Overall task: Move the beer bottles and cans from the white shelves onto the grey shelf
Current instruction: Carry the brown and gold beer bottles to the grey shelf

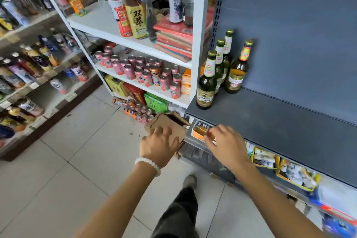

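A: Where is the stock located?

B: Four beer bottles (218, 71) stand upright at the left end of the grey shelf (280, 121), against its back panel; the front one sits close to the left front corner. The cans (146, 75) crowd the middle board of the white shelves (199, 31), several right at its front edge.

A: State of the hands?

B: Both are empty. The left hand (159, 146) hangs with fingers spread and relaxed over a cardboard box (168, 123) on the floor. The right hand (227, 143) is loosely curled just below the grey shelf's front edge, gripping nothing.

A: Failure modes?

B: Likely three. A reach into the packed cans can knock edge cans onto the tiled floor (77, 160). A new bottle set down hard beside the cluster can topple the corner bottle off the shelf. The box can catch a foot.
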